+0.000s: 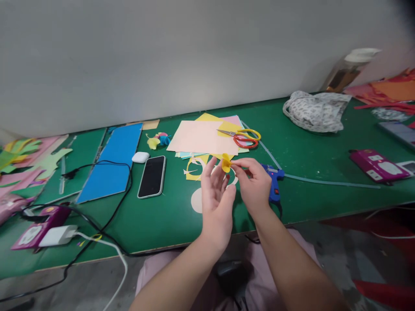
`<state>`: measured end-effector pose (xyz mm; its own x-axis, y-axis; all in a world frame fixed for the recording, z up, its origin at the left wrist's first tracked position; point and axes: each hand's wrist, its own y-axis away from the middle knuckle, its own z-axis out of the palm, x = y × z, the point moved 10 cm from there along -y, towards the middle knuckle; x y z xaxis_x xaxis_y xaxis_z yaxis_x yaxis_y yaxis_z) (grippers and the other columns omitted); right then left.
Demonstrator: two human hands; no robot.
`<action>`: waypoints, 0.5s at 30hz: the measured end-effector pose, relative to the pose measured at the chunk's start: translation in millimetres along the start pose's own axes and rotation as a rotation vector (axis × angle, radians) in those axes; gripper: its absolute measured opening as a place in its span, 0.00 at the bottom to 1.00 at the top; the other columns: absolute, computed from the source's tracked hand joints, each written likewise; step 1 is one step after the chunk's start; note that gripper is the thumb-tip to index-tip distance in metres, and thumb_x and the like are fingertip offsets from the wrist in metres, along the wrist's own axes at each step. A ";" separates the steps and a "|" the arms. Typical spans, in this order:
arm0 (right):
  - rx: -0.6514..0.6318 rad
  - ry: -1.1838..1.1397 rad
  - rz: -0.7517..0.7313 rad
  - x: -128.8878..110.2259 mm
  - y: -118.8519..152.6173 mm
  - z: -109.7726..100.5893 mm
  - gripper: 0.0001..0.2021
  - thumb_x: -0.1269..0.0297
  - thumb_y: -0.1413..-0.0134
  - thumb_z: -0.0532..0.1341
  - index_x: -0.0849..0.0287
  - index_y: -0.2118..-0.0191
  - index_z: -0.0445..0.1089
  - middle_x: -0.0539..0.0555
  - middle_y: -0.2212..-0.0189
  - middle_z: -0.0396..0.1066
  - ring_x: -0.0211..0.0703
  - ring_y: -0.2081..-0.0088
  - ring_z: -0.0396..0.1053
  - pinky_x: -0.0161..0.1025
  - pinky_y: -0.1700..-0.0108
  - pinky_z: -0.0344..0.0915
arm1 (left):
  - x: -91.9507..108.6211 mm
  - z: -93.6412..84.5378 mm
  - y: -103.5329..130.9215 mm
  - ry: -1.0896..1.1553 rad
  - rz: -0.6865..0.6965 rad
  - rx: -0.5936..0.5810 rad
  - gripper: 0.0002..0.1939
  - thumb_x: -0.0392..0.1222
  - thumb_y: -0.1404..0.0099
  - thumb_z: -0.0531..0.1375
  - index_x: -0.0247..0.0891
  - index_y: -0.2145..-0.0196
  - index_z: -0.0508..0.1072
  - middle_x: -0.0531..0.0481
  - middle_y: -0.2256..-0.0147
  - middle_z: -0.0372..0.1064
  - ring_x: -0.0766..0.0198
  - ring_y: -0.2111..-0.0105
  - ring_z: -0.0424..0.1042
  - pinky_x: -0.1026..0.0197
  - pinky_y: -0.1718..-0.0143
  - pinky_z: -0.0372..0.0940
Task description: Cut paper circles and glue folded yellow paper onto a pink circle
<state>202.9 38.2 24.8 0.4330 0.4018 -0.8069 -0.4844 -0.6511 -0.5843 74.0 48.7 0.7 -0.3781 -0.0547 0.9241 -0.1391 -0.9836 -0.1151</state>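
A small curled yellow paper piece (226, 163) is pinched between the thumb and fingers of my right hand (254, 183). My left hand (216, 196) is just left of it, palm turned up, fingers apart, its fingertips close to the yellow piece. Behind my hands lie a stack of coloured paper (197, 136) and scissors with red and yellow handles (244, 137). A blue glue gun (275, 181) is partly hidden by my right hand. A pale paper circle (196, 200) and cut yellow scraps (192, 173) lie beside my left hand.
To the left are a phone (152, 176), a white earphone case (140, 157), small paper petals (158, 141), a blue board (113, 160) and black cables (125, 194). A patterned cloth bag (316, 111), a purple box (378, 165) and a bottle (348, 71) stand or lie on the right.
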 end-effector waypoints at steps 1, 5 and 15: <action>0.004 0.001 0.007 0.4 0.1 -0.7 0.04 0.69 0.45 0.61 0.55 0.68 0.74 0.50 0.69 0.74 0.41 0.66 0.71 0.36 0.69 0.68 | -2.0 -0.2 -0.3 0.012 -0.010 0.001 0.27 0.36 0.37 0.59 0.50 0.43 0.57 0.47 0.44 0.62 0.61 0.41 0.60 0.55 0.40 0.57; 0.016 0.000 0.016 0.2 0.3 -2.4 0.04 0.69 0.45 0.61 0.55 0.68 0.74 0.51 0.69 0.74 0.41 0.67 0.71 0.36 0.69 0.68 | -2.8 3.0 1.7 0.024 -0.002 -0.019 0.27 0.37 0.38 0.59 0.50 0.43 0.57 0.46 0.43 0.61 0.59 0.40 0.59 0.55 0.40 0.58; -0.019 -0.136 0.128 17.4 -4.2 -4.5 0.03 0.67 0.46 0.62 0.56 0.68 0.74 0.50 0.68 0.74 0.41 0.66 0.71 0.37 0.67 0.69 | 5.0 -12.2 -9.0 0.040 0.062 0.053 0.23 0.42 0.36 0.57 0.47 0.44 0.58 0.45 0.43 0.62 0.58 0.42 0.62 0.54 0.42 0.59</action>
<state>215.9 45.0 13.6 0.2614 0.3975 -0.8796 -0.5137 -0.7142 -0.4754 62.2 59.4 1.9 -0.4213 -0.1098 0.9002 -0.0661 -0.9863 -0.1512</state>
